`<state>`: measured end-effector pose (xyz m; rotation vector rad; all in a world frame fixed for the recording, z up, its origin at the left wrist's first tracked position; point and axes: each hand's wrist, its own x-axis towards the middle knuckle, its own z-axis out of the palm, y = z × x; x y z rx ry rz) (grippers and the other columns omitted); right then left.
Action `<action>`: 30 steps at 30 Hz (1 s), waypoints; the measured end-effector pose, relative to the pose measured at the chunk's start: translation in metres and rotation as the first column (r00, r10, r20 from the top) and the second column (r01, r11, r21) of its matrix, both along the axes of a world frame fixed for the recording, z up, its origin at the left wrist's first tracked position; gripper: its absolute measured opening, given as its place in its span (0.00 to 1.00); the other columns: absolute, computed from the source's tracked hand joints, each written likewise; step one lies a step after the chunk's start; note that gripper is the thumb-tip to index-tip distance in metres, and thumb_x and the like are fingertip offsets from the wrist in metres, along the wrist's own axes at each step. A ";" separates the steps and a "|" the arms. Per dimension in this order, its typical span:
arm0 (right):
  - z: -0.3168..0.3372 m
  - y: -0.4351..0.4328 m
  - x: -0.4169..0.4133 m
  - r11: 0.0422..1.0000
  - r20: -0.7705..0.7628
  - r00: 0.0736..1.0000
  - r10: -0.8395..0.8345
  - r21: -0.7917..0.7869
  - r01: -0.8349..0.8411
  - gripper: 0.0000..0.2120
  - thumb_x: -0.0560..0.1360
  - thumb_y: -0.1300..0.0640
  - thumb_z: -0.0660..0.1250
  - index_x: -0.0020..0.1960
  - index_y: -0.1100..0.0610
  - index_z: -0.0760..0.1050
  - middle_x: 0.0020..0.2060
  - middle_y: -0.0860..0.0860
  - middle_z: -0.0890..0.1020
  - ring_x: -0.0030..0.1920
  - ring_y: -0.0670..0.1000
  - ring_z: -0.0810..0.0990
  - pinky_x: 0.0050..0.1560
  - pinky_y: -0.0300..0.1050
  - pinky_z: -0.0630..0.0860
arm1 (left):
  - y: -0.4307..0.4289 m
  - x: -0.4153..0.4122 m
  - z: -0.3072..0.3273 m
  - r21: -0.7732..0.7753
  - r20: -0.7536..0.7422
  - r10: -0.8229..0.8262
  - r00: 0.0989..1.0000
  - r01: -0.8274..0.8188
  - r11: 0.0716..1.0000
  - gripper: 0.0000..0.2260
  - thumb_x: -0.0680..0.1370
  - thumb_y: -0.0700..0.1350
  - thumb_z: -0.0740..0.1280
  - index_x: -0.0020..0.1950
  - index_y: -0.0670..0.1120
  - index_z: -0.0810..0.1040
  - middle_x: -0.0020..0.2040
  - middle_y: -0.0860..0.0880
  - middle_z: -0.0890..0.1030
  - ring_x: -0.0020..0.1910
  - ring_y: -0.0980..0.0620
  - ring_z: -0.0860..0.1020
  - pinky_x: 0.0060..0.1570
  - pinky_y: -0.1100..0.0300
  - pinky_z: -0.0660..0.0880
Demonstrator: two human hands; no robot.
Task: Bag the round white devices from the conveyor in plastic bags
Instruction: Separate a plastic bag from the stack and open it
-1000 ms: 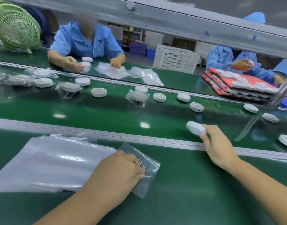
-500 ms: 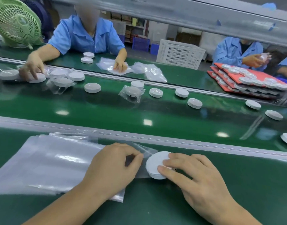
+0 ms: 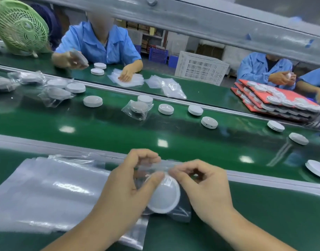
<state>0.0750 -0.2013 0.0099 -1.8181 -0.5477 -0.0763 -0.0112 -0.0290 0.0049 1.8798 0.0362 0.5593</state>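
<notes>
A round white device [image 3: 163,196] sits inside a clear plastic bag [image 3: 180,212] on the near green ledge. My left hand [image 3: 126,185] pinches the bag's top edge, thumb against the device. My right hand [image 3: 202,185] pinches the same edge from the right. A stack of empty plastic bags [image 3: 47,192] lies flat to the left, under my left forearm. On the green conveyor [image 3: 119,127] beyond lie several loose white devices, such as one [image 3: 209,122], and bagged ones like [image 3: 137,109].
A metal rail [image 3: 264,178] separates my ledge from the belt. Across it two people in blue sit working. A green fan [image 3: 19,26] stands far left, a white crate [image 3: 200,67] at the back, red trays of devices [image 3: 275,100] at right.
My right hand carried a device from the belt to the ledge. It now sits inside a bag, and both hands have risen to pinch the bag's top edge.
</notes>
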 end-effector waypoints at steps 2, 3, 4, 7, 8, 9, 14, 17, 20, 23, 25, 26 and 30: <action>0.007 0.016 0.038 0.996 0.030 0.995 -0.090 0.001 0.090 0.09 0.70 0.57 0.81 0.40 0.43 0.86 0.37 0.41 0.86 0.38 0.41 0.83 0.42 0.31 0.77 | 0.018 0.001 0.005 0.293 -0.060 0.061 0.996 -0.041 0.955 0.14 0.72 0.62 0.71 0.51 0.68 0.67 0.54 0.68 0.73 0.56 0.68 0.72 0.42 0.66 0.73; 0.010 0.024 0.062 0.990 0.071 0.988 -0.135 -0.016 0.137 0.09 0.71 0.56 0.81 0.39 0.43 0.85 0.37 0.38 0.86 0.39 0.40 0.83 0.43 0.29 0.76 | 0.028 0.002 0.009 0.446 -0.098 0.065 0.993 -0.015 0.895 0.14 0.70 0.66 0.69 0.48 0.66 0.67 0.52 0.67 0.72 0.54 0.66 0.71 0.40 0.64 0.71; 0.012 0.032 0.088 0.979 0.129 0.975 -0.181 -0.066 0.191 0.09 0.72 0.56 0.79 0.39 0.43 0.84 0.38 0.36 0.85 0.40 0.38 0.82 0.44 0.27 0.74 | 0.036 0.002 0.013 0.556 -0.174 0.036 0.984 0.068 0.828 0.16 0.67 0.70 0.67 0.46 0.65 0.68 0.51 0.66 0.72 0.52 0.66 0.71 0.41 0.64 0.70; 0.019 0.058 0.158 0.912 0.307 0.927 -0.215 -0.276 0.303 0.11 0.76 0.61 0.72 0.47 0.45 0.85 0.41 0.36 0.85 0.43 0.38 0.81 0.52 0.29 0.75 | 0.042 -0.002 0.018 0.650 -0.435 -0.061 0.898 0.360 0.669 0.22 0.62 0.76 0.65 0.50 0.67 0.75 0.51 0.68 0.74 0.52 0.69 0.70 0.48 0.63 0.72; 0.018 0.065 0.178 0.875 0.330 0.925 -0.189 -0.372 0.311 0.12 0.78 0.62 0.69 0.52 0.47 0.85 0.46 0.39 0.86 0.47 0.43 0.82 0.56 0.35 0.76 | 0.038 -0.002 0.017 0.665 -0.463 -0.081 0.883 0.406 0.627 0.21 0.64 0.75 0.65 0.53 0.69 0.76 0.51 0.68 0.75 0.52 0.68 0.69 0.51 0.62 0.72; 0.014 0.072 0.196 0.823 0.318 0.936 -0.150 -0.485 0.297 0.12 0.79 0.61 0.67 0.55 0.49 0.85 0.50 0.44 0.87 0.50 0.48 0.83 0.57 0.39 0.77 | 0.033 -0.001 0.014 0.680 -0.463 -0.097 0.881 0.423 0.598 0.18 0.68 0.73 0.65 0.55 0.71 0.76 0.53 0.66 0.76 0.53 0.66 0.68 0.54 0.60 0.72; -0.006 0.085 0.246 0.655 0.222 0.966 -0.134 -0.712 0.255 0.17 0.79 0.40 0.59 0.50 0.50 0.81 0.43 0.50 0.83 0.39 0.51 0.79 0.37 0.44 0.71 | 0.022 0.011 -0.002 0.744 -0.353 -0.065 0.933 0.322 0.586 0.16 0.81 0.64 0.57 0.66 0.67 0.75 0.65 0.62 0.75 0.62 0.58 0.67 0.63 0.60 0.64; -0.015 0.065 0.271 0.446 0.373 0.891 -0.259 -0.772 0.452 0.26 0.78 0.33 0.52 0.55 0.47 0.83 0.66 0.57 0.78 0.63 0.58 0.76 0.58 0.53 0.75 | 0.029 0.014 -0.011 0.721 -0.283 -0.018 0.959 0.225 0.655 0.17 0.81 0.65 0.55 0.67 0.68 0.74 0.65 0.64 0.75 0.64 0.62 0.67 0.62 0.63 0.66; -0.024 0.038 0.292 0.255 0.201 0.942 -0.269 -0.928 0.271 0.24 0.82 0.33 0.50 0.72 0.38 0.73 0.80 0.55 0.59 0.78 0.64 0.58 0.75 0.64 0.61 | 0.033 0.016 -0.018 0.696 -0.276 0.004 0.961 0.197 0.690 0.16 0.81 0.64 0.55 0.66 0.68 0.75 0.65 0.66 0.76 0.64 0.65 0.66 0.61 0.63 0.69; -0.027 0.023 0.307 0.432 0.182 0.965 -0.192 -0.867 0.249 0.13 0.84 0.48 0.58 0.61 0.39 0.81 0.70 0.56 0.72 0.65 0.63 0.74 0.66 0.56 0.73 | 0.034 0.019 -0.021 0.706 -0.280 0.006 0.960 0.202 0.679 0.16 0.82 0.62 0.57 0.65 0.62 0.80 0.64 0.65 0.77 0.64 0.64 0.67 0.60 0.65 0.69; -0.026 0.022 0.306 0.466 0.299 0.938 -0.177 -0.814 0.347 0.14 0.82 0.59 0.61 0.51 0.42 0.81 0.60 0.55 0.79 0.53 0.61 0.79 0.54 0.51 0.76 | 0.035 0.019 -0.023 0.699 -0.287 0.011 0.958 0.202 0.686 0.15 0.82 0.59 0.59 0.64 0.60 0.81 0.64 0.65 0.77 0.65 0.65 0.66 0.60 0.66 0.69; -0.024 0.021 0.302 0.420 0.358 0.919 -0.162 -0.818 0.393 0.14 0.81 0.61 0.60 0.51 0.45 0.80 0.58 0.56 0.80 0.50 0.61 0.79 0.50 0.51 0.76 | 0.034 0.019 -0.023 0.694 -0.280 0.011 0.960 0.194 0.694 0.15 0.82 0.58 0.60 0.63 0.59 0.81 0.63 0.65 0.77 0.65 0.65 0.66 0.59 0.66 0.69; -0.019 0.017 0.297 0.293 0.459 0.887 -0.056 -0.842 0.454 0.12 0.82 0.59 0.55 0.64 0.51 0.67 0.60 0.60 0.77 0.49 0.63 0.79 0.49 0.55 0.78 | 0.031 0.017 -0.022 0.681 -0.271 0.007 0.963 0.186 0.708 0.14 0.81 0.56 0.60 0.59 0.58 0.83 0.60 0.65 0.77 0.63 0.65 0.67 0.57 0.66 0.72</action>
